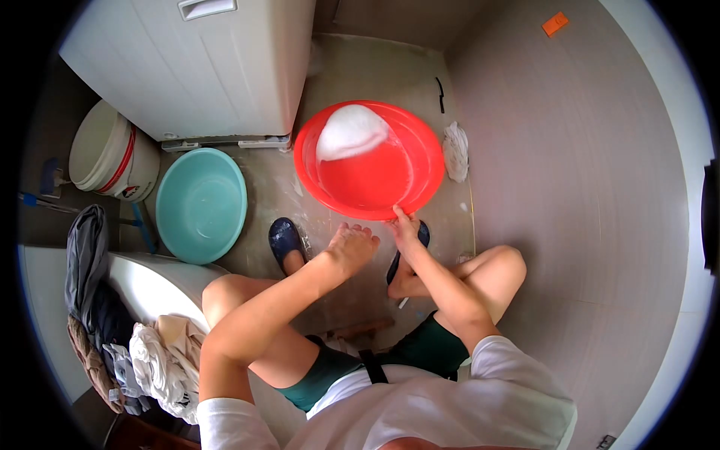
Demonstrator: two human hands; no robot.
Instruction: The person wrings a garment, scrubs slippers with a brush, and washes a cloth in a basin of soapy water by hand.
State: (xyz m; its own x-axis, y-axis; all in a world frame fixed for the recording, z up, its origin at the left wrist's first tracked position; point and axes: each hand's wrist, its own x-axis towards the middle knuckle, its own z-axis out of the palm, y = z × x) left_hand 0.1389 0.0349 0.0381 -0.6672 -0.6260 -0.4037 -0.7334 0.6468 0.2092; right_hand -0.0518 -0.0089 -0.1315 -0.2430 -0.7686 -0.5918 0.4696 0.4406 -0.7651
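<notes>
A red basin (427, 169) is on the floor in front of me. A fluffy white mound (351, 131), foam or cloth, I cannot tell which, lies at its far left side. My right hand (405, 227) grips the near rim, with a finger over the edge. Just left of it, my left hand (352, 246) hangs short of the basin, back upward. Its fingers are loosely bent and slightly apart, and nothing shows in them.
A teal basin (201, 206) and a white bucket (139, 161) stand at the left, below a white appliance (202, 67). Clothes (169, 356) hang over a white tub edge. A crumpled plastic bag (455, 152) lies by the right wall. Dark slippers (286, 241) are on my feet.
</notes>
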